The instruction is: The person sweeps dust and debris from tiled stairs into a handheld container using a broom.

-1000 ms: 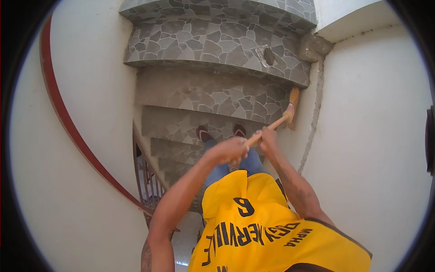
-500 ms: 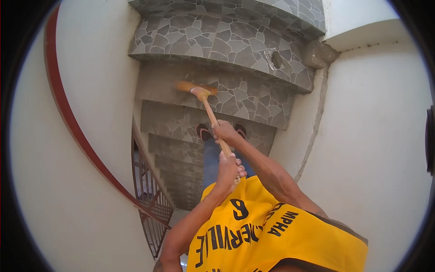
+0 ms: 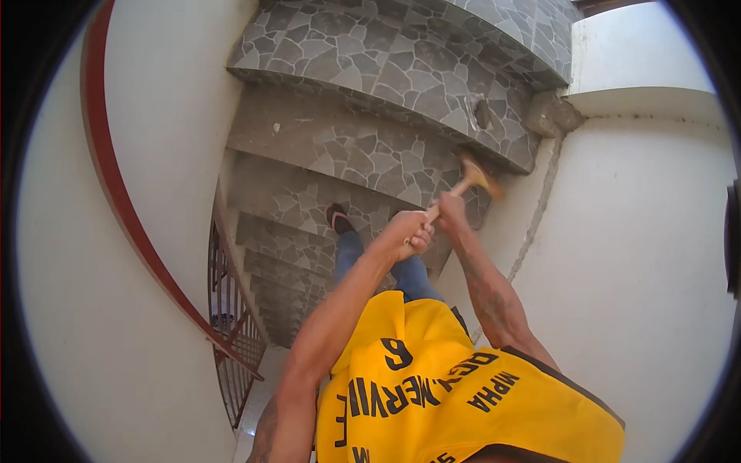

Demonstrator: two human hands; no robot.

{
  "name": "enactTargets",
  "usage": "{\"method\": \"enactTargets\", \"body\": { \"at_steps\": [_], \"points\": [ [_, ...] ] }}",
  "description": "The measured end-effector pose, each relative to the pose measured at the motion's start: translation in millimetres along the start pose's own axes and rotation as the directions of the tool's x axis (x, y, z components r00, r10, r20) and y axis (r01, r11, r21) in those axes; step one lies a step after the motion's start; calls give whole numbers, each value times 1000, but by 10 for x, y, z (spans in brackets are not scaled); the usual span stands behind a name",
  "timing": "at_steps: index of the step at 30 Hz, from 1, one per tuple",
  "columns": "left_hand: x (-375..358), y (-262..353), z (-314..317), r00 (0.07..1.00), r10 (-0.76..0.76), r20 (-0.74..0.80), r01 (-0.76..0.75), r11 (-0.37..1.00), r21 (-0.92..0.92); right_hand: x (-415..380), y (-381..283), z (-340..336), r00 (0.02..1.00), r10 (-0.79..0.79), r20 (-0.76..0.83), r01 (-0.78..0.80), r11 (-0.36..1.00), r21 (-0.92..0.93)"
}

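Observation:
A broom (image 3: 468,183) with a light wooden handle and tan bristles is gripped in both hands. My left hand (image 3: 409,231) wraps round the end of the handle. Farther up, nearer the bristles, my right hand (image 3: 449,212) is closed round it. The blurred broom head lies at the right end of a stone-patterned step (image 3: 370,158), close to the white wall. Dust dulls the left part of that step, and a small pale bit (image 3: 276,126) lies there.
Curved steps (image 3: 332,58) rise ahead, one with a dark patch (image 3: 482,113); narrower steps (image 3: 278,266) descend at lower left. My sandalled foot (image 3: 337,218) stands on the step below the broom. A red handrail (image 3: 116,177) and metal railing (image 3: 235,332) run along the left; a white wall (image 3: 625,231) bounds the right.
The broom has swung from the left-middle of the step to its right end by the wall. Both hands moved right and up with it, still gripping the handle.

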State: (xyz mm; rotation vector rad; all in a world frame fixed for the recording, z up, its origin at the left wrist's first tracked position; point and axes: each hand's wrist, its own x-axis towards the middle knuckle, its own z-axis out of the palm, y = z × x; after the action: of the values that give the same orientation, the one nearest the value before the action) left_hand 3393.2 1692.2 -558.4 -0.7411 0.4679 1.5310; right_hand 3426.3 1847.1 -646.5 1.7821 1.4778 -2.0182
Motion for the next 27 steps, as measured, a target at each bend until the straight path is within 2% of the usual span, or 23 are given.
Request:
{"method": "enactTargets", "body": {
  "at_steps": [1,2,4,5,6,7,8,10,11,13,15,17,19,20,21,22,23,24,25,26,27],
  "points": [
    [-97,-67,-6,987,150,-64,-147,988,50,51,72,195,991,1,135,1,1000,-18],
    [-283,-186,5,957,269,-105,-269,963,16,-32,78,466,971,80,224,-49,989,-141],
    [-526,-349,-136,889,398,-226,-425,902,-82,-336,92,949,912,64,406,175,833,-525],
    [-609,-421,-155,843,457,-284,-506,854,-126,-433,132,1095,872,75,483,228,813,-536],
    [-698,-439,-70,825,460,-329,-509,857,-76,-532,170,1241,826,84,557,282,794,-539],
    [-848,-442,74,803,464,-375,-510,860,-28,-737,108,1286,743,184,644,143,895,-421],
    [-993,-450,212,777,470,-419,-511,859,16,-879,70,1270,710,201,675,97,921,-377],
    [-1175,-561,443,778,415,-471,-375,909,182,-1139,9,1158,666,213,715,33,949,-314],
    [-1294,-681,480,833,356,-423,-304,934,188,-1261,-32,998,661,210,720,12,957,-290],
    [-1463,-868,510,919,221,-328,-157,965,212,-1484,-70,497,783,216,583,-9,941,-337],
    [-1411,-843,530,965,116,-237,-51,964,262,-1555,-96,108,893,196,405,-62,945,-322],
    [-1278,-769,566,989,28,-146,25,937,348,-1415,-91,-287,960,146,241,-66,948,-313],
    [-840,-515,506,998,-43,-55,64,882,466,-972,92,-563,992,86,93,-86,996,-1],
    [-531,-393,352,997,-81,-13,75,849,524,-805,34,-572,997,77,16,-77,997,-22],
    [-298,-188,227,992,-122,-10,114,886,450,-633,-21,-517,996,68,-63,-71,997,-39],
    [-158,-78,163,986,-166,-4,155,915,372,-454,6,-427,996,65,-64,-67,997,-30],
    [-179,-49,156,997,-64,-41,75,931,358,-194,64,-315,997,56,-59,-58,998,-24],
    [-264,-24,112,996,34,-84,-2,938,348,281,471,-266,967,-191,170,228,947,-228],
    [-330,-10,62,983,131,-129,-79,936,344,238,408,-15,828,-223,515,547,527,-650],
    [-391,-75,-17,949,235,-209,-177,949,262,166,320,253,573,-224,788,791,-101,-604],
    [-479,-209,-109,898,326,-296,-280,941,189,110,419,560,615,-143,776,787,182,-590]
  ]
}}
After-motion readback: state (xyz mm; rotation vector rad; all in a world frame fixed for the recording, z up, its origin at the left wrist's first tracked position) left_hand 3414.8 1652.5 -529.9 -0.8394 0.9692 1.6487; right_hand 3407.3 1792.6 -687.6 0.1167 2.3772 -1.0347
